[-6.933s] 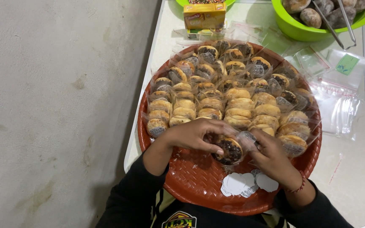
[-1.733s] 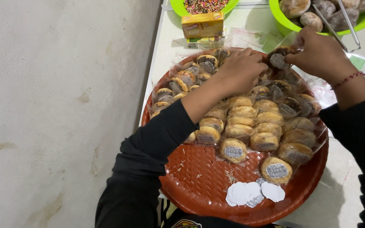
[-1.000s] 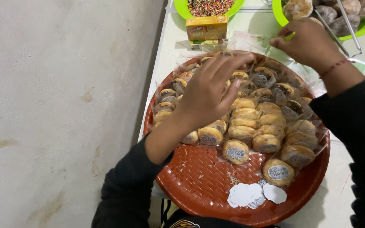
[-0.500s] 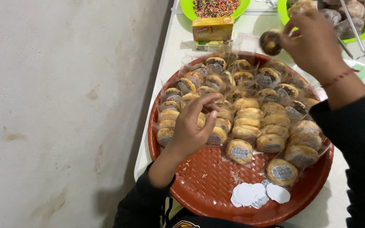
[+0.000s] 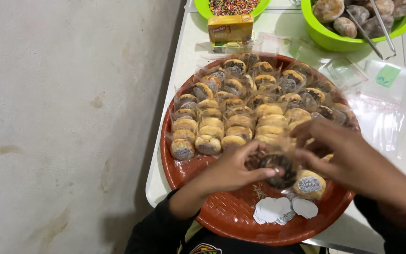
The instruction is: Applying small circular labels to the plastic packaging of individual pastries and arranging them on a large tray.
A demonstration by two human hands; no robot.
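Dozens of wrapped pastries (image 5: 240, 113) fill the red tray (image 5: 226, 216) — one (image 5: 278, 169) between both hands.

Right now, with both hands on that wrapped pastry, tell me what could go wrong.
The left hand and right hand hold the dark-topped pastry just above the stickers; a slip might drop it onto them. The right forearm sits close to the labelled pastry and could nudge it. The red tray overhangs the table's near edge, so leaning on it may tip it.
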